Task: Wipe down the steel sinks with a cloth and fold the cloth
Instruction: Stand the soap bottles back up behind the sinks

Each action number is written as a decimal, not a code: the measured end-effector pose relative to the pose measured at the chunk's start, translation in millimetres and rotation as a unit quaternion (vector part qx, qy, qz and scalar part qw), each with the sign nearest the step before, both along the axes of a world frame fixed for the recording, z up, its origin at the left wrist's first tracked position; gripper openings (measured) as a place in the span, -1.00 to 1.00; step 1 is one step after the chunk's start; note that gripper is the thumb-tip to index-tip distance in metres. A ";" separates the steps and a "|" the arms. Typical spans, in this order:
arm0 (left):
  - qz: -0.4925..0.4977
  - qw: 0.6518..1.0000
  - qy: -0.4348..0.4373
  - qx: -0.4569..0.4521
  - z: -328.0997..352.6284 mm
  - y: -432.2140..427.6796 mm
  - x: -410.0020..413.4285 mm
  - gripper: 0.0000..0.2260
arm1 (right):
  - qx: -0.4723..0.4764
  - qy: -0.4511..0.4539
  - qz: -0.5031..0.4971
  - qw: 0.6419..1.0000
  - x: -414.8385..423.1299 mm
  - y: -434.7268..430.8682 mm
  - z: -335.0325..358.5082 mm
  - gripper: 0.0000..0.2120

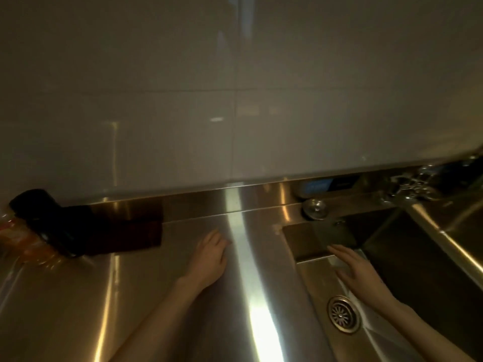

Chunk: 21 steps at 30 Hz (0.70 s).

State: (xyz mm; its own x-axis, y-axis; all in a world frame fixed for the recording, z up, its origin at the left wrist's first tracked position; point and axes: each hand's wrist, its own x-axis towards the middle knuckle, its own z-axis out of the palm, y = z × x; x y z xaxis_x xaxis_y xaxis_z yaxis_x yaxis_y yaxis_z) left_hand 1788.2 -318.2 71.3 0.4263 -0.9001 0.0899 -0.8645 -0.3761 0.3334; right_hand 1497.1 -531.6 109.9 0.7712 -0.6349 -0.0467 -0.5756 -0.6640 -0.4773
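Looking down: right hand (pixel 359 273) hung over sink (pixel 313 280), fingers straight, close together, holding nothing; left hand (pixel 209 257) lay flat on counter (pixel 146 296), fingers together; dark flat patch (pixel 335 235) on back sink wall was maybe cloth, could not tell; cloth likely soft, light, floppy, maybe wet; best pinched at top edge.

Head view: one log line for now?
left hand flat on counter | right hand open in sink, near drain | cloth not seen
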 end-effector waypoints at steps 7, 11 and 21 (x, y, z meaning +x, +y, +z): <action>-0.144 0.977 -0.133 -0.081 57.4 -108.9 -90.6 -0.70 | -0.078 0.061 -0.115 0.988 -128.9 -64.6 51.9 -0.51; -0.160 0.968 -0.193 -0.009 82.3 -162.3 -168.7 -0.61 | -0.150 0.121 -0.105 0.976 -199.7 -106.6 64.3 -0.45; -0.153 0.967 -0.190 0.069 94.3 -314.9 -379.3 -0.49 | -0.238 0.198 -0.102 0.946 -399.8 -236.7 98.2 -0.41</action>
